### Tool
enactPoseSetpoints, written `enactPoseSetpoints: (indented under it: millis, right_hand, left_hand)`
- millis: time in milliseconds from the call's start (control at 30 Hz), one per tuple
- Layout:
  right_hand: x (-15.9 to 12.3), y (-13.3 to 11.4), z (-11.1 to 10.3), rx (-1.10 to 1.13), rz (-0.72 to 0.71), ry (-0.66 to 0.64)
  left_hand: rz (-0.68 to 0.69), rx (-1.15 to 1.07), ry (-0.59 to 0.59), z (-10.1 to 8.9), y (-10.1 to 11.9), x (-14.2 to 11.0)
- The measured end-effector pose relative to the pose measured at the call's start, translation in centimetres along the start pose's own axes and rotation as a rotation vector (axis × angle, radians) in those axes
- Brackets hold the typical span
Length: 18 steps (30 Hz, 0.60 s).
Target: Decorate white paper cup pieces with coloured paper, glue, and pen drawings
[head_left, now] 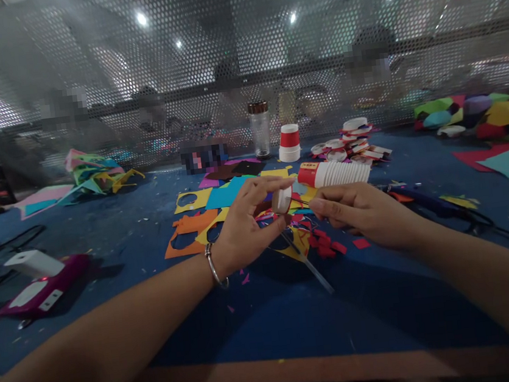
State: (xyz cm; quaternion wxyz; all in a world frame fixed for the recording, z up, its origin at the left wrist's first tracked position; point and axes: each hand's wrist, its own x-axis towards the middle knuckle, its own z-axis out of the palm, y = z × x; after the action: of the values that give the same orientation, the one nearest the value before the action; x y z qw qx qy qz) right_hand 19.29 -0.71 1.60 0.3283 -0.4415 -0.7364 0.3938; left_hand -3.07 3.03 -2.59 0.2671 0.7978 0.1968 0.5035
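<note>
My left hand (246, 219) pinches a small white paper cup (282, 200) between thumb and fingers, just above the blue table (272, 311). A metal bangle circles that wrist. My right hand (362, 212) is curled beside the cup, fingertips close to it; whether it holds anything is hidden. Below both hands lie scissors (306, 259) and red paper scraps (322, 241). A stack of white cups (335, 172) lies on its side just behind my right hand.
Cut coloured paper sheets (202, 218) spread behind my hands. An upright cup stack (289, 143), a clear jar (259, 128) and decorated cups (353, 146) stand farther back. A glue gun on a purple stand (39, 283) sits left. A perforated screen (240, 64) closes the table's far side.
</note>
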Motion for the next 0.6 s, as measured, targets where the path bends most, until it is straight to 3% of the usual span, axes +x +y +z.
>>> enactPoseSetpoints:
  millis: [267, 467, 600]
  right_hand:
    - [-0.1, -0.2, 0.2, 0.040, 0.020, 0.023]
    - [-0.2, -0.3, 0.5, 0.083, 0.098, -0.010]
    - [-0.2, -0.5, 0.6, 0.081, 0.109, 0.053]
  left_hand:
    - [0.014, 0.044, 0.019, -0.1, 0.3, -0.1]
    - [-0.271, 0.137, 0.045, -0.3, 1.7, 0.5]
    - [-0.392, 0.143, -0.033, -0.3, 2.0, 0.9]
